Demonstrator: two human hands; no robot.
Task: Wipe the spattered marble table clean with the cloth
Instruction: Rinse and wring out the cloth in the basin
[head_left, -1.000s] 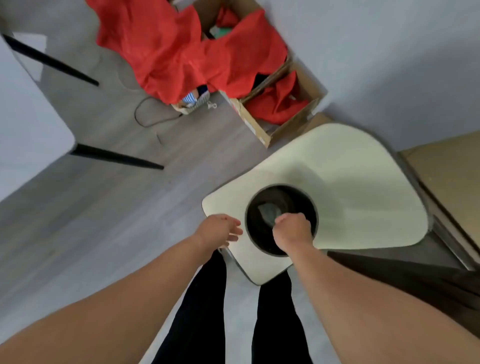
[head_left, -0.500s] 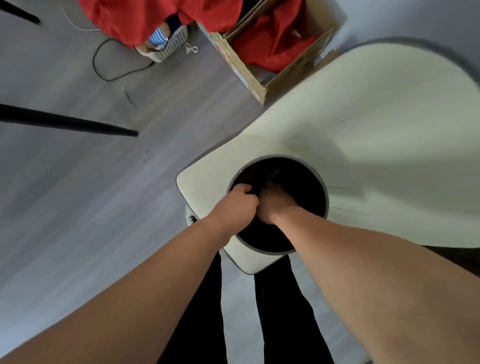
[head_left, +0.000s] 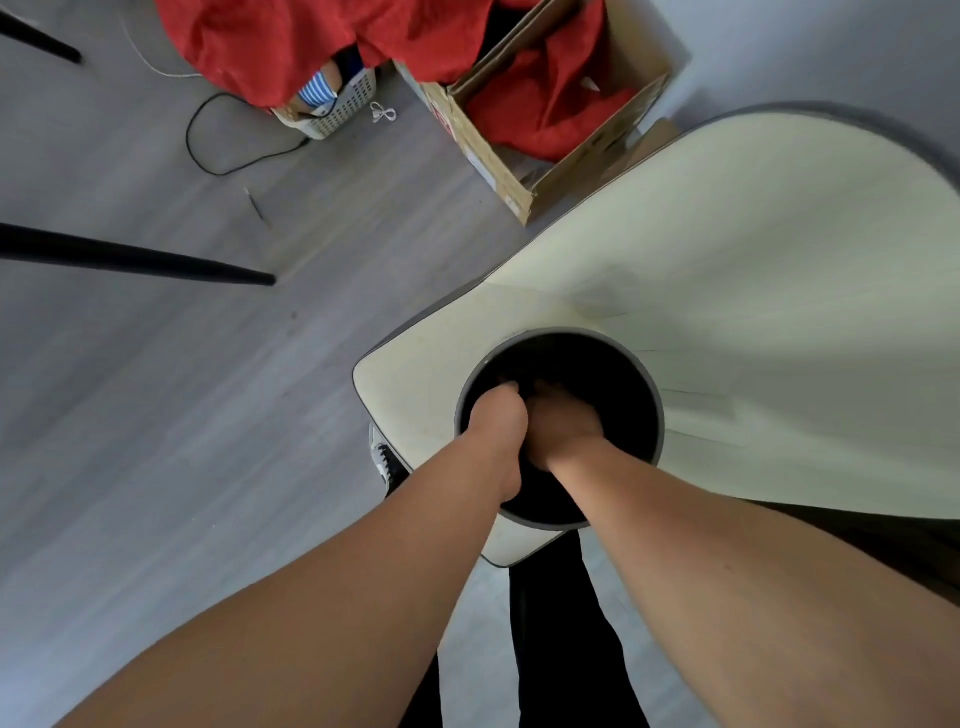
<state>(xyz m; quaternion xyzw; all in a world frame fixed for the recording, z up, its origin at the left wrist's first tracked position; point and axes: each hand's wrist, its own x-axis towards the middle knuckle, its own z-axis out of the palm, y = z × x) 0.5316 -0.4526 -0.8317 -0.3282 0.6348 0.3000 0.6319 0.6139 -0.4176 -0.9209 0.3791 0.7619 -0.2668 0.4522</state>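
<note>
Left hand (head_left: 493, 421): inside the bucket at its 9 o'clock side, fingers curled under; whatever it may be gripping is lost in the dark, so I cannot tell whether it has hold of anything.
Right hand (head_left: 563, 426): inside the bucket too, touching the left hand on its 3 o'clock side; fingers point down into shadow, and I cannot tell how far it is closed or what it holds.
Bucket (head_left: 652, 384): round, grey rim, black inside, standing on the near corner of the counter.
Cloth: not visible; the bucket's inside is too dark to show it.
Counter (head_left: 753, 270): pale cream top with a dark edge, spreading from the bucket toward 2 o'clock; faint lines near the bucket at 3 o'clock.
Box (head_left: 498, 161): open cardboard, on the floor at 12 o'clock from the bucket, just beside the counter's far edge, with red fabric (head_left: 545, 88) inside.
Basket (head_left: 343, 111): white, at 11 o'clock, partly under more red fabric.
Cable (head_left: 208, 156): black loop on the floor beside the basket at 9 o'clock.
Black leg (head_left: 135, 260): slanted bar at 10 o'clock, well apart from the counter.
Floor (head_left: 156, 441): grey wood grain.
Shoe (head_left: 382, 457): dark with white laces, under the counter's near corner.
</note>
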